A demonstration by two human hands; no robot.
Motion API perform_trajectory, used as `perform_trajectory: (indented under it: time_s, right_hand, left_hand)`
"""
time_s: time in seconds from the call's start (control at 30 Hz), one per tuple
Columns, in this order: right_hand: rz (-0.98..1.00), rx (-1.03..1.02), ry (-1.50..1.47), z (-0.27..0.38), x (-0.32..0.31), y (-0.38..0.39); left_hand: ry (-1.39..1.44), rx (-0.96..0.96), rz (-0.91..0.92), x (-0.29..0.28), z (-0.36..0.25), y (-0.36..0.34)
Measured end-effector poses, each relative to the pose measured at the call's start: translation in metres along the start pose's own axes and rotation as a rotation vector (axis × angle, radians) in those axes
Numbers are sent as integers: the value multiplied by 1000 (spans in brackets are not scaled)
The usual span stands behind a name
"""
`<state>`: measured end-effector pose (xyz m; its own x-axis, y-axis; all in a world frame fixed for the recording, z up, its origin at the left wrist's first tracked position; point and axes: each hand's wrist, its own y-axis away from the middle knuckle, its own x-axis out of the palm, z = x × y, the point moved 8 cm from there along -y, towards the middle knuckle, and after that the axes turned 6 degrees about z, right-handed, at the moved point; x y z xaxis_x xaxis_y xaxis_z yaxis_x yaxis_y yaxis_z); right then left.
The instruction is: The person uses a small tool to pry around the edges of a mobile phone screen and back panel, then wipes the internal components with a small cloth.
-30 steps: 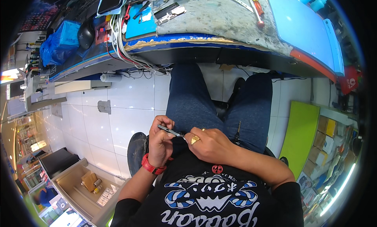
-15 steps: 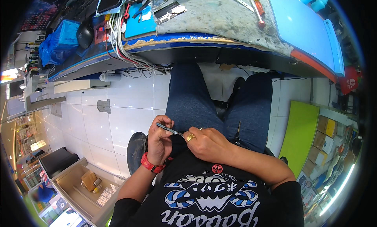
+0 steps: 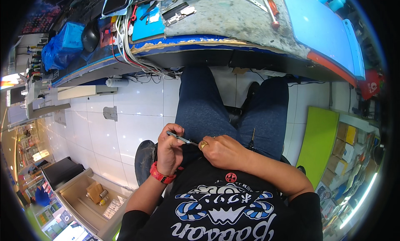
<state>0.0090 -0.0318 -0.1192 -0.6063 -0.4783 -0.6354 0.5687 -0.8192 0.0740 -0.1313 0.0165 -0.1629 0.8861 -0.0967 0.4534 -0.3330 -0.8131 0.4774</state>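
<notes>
Over my lap, my left hand [image 3: 170,146] is closed around a thin, flat grey-blue piece [image 3: 177,136] seen nearly edge-on; its exact kind does not show. Close to the piece's lower right end is my right hand [image 3: 223,151], knuckles up and fingers curled in a pinch. Something thin and dark lies at those right fingertips, but the back of the hand hides most of it. A slim dark screwdriver-like tool [image 3: 253,137] rests upon my right thigh.
Ahead runs a worn workbench [image 3: 233,22] with a chipped front edge. On it lie a blue mat [image 3: 321,36], a screwdriver [image 3: 274,16], phone parts [image 3: 179,13] and a phone [image 3: 118,1]. White cables [image 3: 129,53] hang over its edge. An open drawer [image 3: 89,199] stands at lower left.
My right hand has shifted slightly to the right, away from the left hand. The left hand and the flat piece stay nearly in place.
</notes>
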Motion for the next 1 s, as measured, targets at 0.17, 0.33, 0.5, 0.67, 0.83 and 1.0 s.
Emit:
perform_trajectory:
  time_s: [0.17, 0.33, 0.5, 0.67, 0.83, 1.0]
  right_hand:
    - [-118, 12, -30, 6, -12, 10]
    - [-264, -35, 67, 18, -24, 16]
    - [-397, -41, -16, 16, -31, 20]
    - [-488, -85, -52, 22, -40, 20]
    - [-435, -109, 4, 24, -37, 17]
    - [-348, -123, 80, 28, -33, 17]
  left_hand:
    - [2, 8, 10, 5, -6, 2]
    - [-48, -18, 11, 13, -2, 6]
    - [-49, 4, 22, 16, -3, 8]
    - [-21, -13, 53, 19, -2, 8]
    - [-25, -2, 38, 15, -3, 8]
    - [-45, -20, 71, 17, -3, 10]
